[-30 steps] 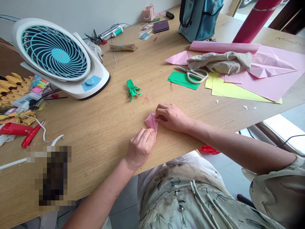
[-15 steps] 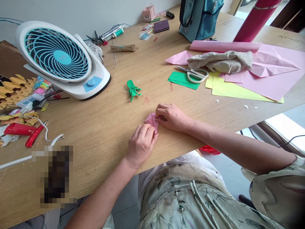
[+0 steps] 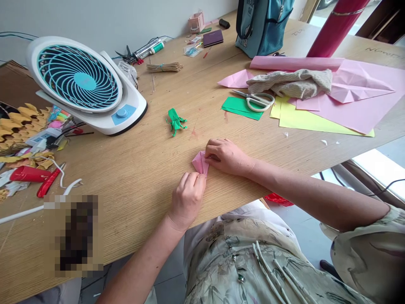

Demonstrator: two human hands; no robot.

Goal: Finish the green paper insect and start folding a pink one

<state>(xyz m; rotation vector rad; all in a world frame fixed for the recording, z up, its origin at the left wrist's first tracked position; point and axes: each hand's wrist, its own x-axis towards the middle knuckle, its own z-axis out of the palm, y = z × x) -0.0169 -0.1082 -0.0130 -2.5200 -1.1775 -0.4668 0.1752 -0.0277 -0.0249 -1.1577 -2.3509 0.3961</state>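
A small folded piece of pink paper (image 3: 199, 161) lies on the wooden table near its front edge. My left hand (image 3: 189, 197) pinches its lower tip, fingers curled. At the paper's right side, my right hand (image 3: 226, 156) grips the edge between thumb and bent fingers, covering part of it. Beyond my hands sits a green origami figure (image 3: 175, 121) with thin legs. Green paper sheets (image 3: 242, 108) lie farther right, with white-handled scissors (image 3: 261, 101) resting partly on them.
A white and blue fan (image 3: 91, 84) stands at the left. Pink paper (image 3: 357, 107), yellow paper (image 3: 316, 120) and a crumpled cloth (image 3: 294, 82) occupy the right. Behind them are a blue bag (image 3: 264, 29) and a red cylinder (image 3: 337, 27). Red-handled clutter (image 3: 50, 181) lies at the left.
My left hand has slid slightly down along the pink paper, uncovering more of it. My right hand stays on the paper's right side. The view has shifted a little.
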